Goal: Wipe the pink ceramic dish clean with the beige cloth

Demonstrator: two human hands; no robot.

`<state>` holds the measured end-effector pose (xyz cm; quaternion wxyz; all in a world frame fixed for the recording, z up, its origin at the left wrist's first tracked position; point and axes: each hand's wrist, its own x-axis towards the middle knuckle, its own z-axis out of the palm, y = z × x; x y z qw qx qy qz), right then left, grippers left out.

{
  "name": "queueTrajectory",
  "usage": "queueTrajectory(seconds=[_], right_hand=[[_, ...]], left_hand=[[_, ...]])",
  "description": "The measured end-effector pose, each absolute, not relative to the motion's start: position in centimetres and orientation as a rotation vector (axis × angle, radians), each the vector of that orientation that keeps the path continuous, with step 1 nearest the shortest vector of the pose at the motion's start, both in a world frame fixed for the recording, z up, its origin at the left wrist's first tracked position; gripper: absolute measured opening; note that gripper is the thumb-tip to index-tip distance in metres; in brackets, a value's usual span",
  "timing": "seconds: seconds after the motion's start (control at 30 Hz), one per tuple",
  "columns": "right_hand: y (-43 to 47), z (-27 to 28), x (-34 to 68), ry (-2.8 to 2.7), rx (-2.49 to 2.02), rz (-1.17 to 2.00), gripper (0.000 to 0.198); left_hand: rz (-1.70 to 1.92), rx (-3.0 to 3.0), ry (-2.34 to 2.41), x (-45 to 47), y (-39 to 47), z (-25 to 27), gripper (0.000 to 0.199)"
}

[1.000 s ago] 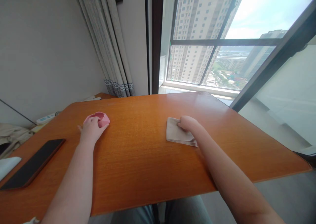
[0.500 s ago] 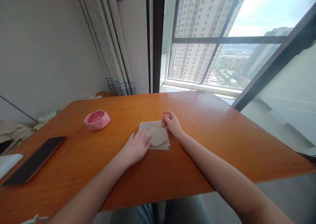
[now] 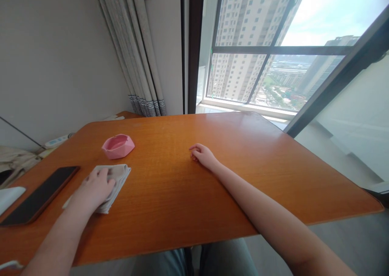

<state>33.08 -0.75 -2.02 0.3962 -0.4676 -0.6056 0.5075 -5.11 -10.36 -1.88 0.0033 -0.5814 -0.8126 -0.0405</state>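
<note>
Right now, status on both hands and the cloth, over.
Left hand on the folded cloth; right hand apart from it. Pink bowl just beyond cloth.

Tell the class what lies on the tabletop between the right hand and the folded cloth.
Nothing but bare wooden tabletop lies between the right hand and the folded cloth, which is under the left hand; the head view shows this.
</note>
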Motion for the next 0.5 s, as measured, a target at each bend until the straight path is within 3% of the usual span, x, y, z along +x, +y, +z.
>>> queueTrajectory(seconds=[0.17,0.33,0.5], right_hand=[[-0.4,-2.5,32.9,-1.5,-1.166,1.27,0.02],[-0.1,-3.6,32.9,-1.578,-1.168,1.102,0.021],[-0.2,-3.6,33.0,-1.595,-1.133,1.04,0.029]], left_hand=[[0.082,-1.816,-2.432,-1.3,-9.9,0.7,0.042],[-0.029,-2.324,-2.061,10.2,-8.4,3.8,0.036],[-0.124,-2.794,-1.833,18.0,-4.3,3.5,0.028]])
